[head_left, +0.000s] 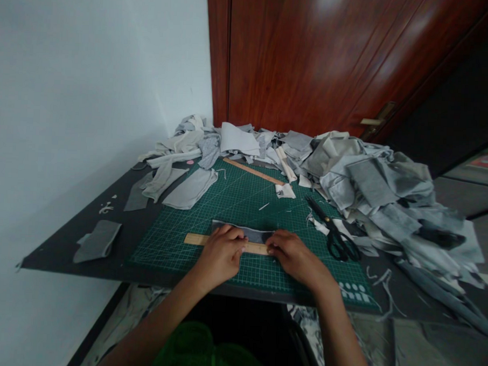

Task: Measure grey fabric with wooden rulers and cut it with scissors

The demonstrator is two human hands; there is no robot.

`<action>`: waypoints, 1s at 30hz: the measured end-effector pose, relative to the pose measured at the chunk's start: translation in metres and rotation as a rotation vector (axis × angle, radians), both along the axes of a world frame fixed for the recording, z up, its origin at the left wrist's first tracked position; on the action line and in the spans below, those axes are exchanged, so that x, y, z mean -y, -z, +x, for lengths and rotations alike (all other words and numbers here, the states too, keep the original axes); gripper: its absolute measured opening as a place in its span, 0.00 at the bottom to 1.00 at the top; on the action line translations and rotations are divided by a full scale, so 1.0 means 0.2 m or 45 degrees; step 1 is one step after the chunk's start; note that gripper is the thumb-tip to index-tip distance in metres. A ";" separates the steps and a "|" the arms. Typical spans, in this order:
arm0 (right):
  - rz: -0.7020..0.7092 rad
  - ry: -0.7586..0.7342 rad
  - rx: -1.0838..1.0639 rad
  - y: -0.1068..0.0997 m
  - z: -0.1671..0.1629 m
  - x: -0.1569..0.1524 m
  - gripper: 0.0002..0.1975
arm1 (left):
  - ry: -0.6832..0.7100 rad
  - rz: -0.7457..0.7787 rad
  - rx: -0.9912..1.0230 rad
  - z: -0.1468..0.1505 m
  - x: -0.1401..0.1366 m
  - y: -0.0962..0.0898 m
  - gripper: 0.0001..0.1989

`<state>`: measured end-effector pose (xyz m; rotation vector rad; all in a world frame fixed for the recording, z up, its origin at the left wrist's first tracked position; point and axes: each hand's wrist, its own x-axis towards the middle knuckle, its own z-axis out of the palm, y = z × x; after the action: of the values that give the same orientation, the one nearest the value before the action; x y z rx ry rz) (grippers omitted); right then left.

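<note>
A strip of grey fabric point(255, 235) lies flat on the green cutting mat point(243, 204). A wooden ruler point(195, 239) lies along the strip's near edge, partly covered by my hands. My left hand point(223, 252) is closed over the ruler and the fabric, with its thumb and fingers drawn together near the middle. At the right end, my right hand point(292, 254) has its fingers curled down on the fabric and the ruler's end. The exact grip under the fingertips is hidden.
Black scissors point(334, 233) lie on the right of the mat. Another wooden ruler point(252, 171) rests toward the back. A large heap of grey fabric point(373, 183) covers the right side. Folded grey cloth point(99, 241) sits at left, before a white wall point(90, 90).
</note>
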<state>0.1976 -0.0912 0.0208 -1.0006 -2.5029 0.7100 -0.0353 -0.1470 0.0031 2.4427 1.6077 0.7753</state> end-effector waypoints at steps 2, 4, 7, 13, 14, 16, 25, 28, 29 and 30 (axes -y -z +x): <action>-0.014 -0.003 -0.011 0.01 0.00 0.00 0.09 | -0.033 -0.003 0.014 0.02 0.01 -0.01 0.09; -0.052 -0.001 -0.053 0.01 0.01 -0.01 0.10 | -0.092 -0.012 0.014 0.04 0.03 -0.01 0.08; -0.123 -0.014 -0.128 0.01 0.03 -0.02 0.11 | -0.144 -0.019 0.003 0.07 0.04 0.01 0.10; -0.144 -0.009 -0.147 0.01 0.03 -0.03 0.12 | -0.158 -0.025 -0.033 0.08 0.04 0.01 0.13; -0.145 -0.009 -0.148 0.02 0.03 -0.02 0.12 | -0.163 -0.040 -0.025 0.08 0.04 0.01 0.12; -0.149 -0.008 -0.145 0.02 0.03 -0.02 0.12 | -0.175 -0.054 -0.016 0.08 0.04 0.00 0.11; -0.120 -0.008 -0.108 0.02 0.03 -0.01 0.11 | -0.177 -0.046 -0.020 0.08 0.04 0.01 0.10; -0.085 -0.004 -0.100 0.02 0.03 -0.01 0.11 | -0.186 -0.039 -0.022 0.08 0.05 0.01 0.11; -0.080 -0.004 -0.100 0.02 0.03 -0.02 0.10 | -0.195 -0.035 -0.033 0.09 0.05 0.01 0.11; -0.081 -0.006 -0.103 0.02 0.03 -0.02 0.11 | -0.212 -0.030 -0.050 0.11 0.06 0.01 0.11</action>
<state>0.2033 -0.0875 0.0168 -0.9680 -2.4278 0.8198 -0.0141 -0.1583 0.0018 2.3443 1.8427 0.7304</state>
